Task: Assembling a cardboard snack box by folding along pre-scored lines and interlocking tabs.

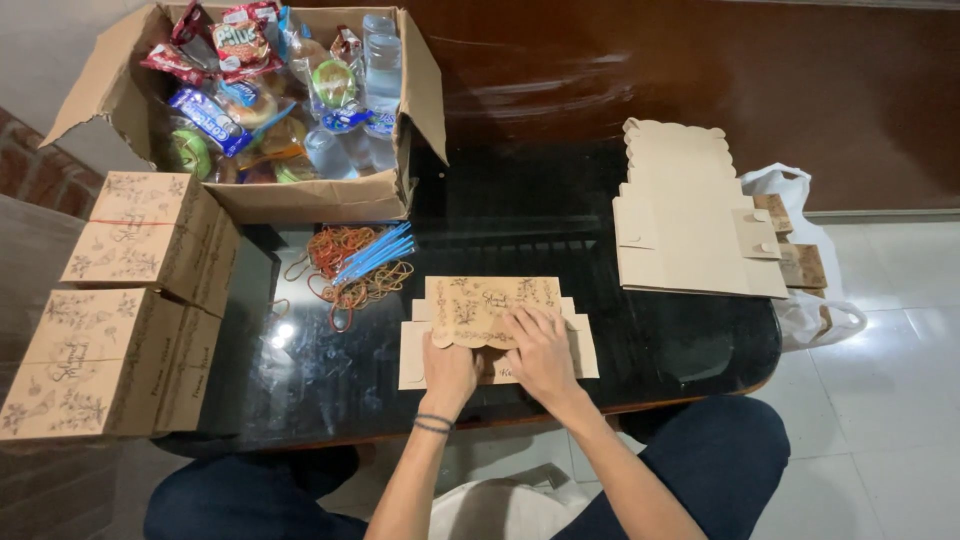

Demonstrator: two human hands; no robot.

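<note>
At the near edge of the dark, glossy glass-topped surface [300, 380], a flat, unfolded brown cardboard box blank with a printed floral pattern [480, 300] lies open. The left hand [448, 368] presses flat on the near-left part of the blank, fingers spread and not clenched. The right hand [540, 350] lies just beside it on the middle of the blank, fingers extended onto the printed panel; it pins the cardboard down rather than gripping it. No wall of this blank stands upright, so its forming appears to be at an early fold.

Left of the blank, toward the middle of the surface, a loose heap of orange and tan rubber bands [345, 270] lies with a bundle of blue plastic straws [375, 255] resting on top.

At the right side of the surface, a stack of plain brown flat box blanks with scalloped edges [685, 220] remains unformed. Judged from this, a good share of the folding is left.

Off the left edge, two assembled brown printed boxes [120, 340] stand one behind the other, closed. These count as finished units.

At the far-left corner, an open corrugated cardboard carton [320, 200] holds wrapped snack packets and clear plastic water bottles [375, 60]. Whether the closed boxes are already filled cannot be told.

Beyond the right edge, a white plastic bag [800, 300] sits on the floor.
</note>
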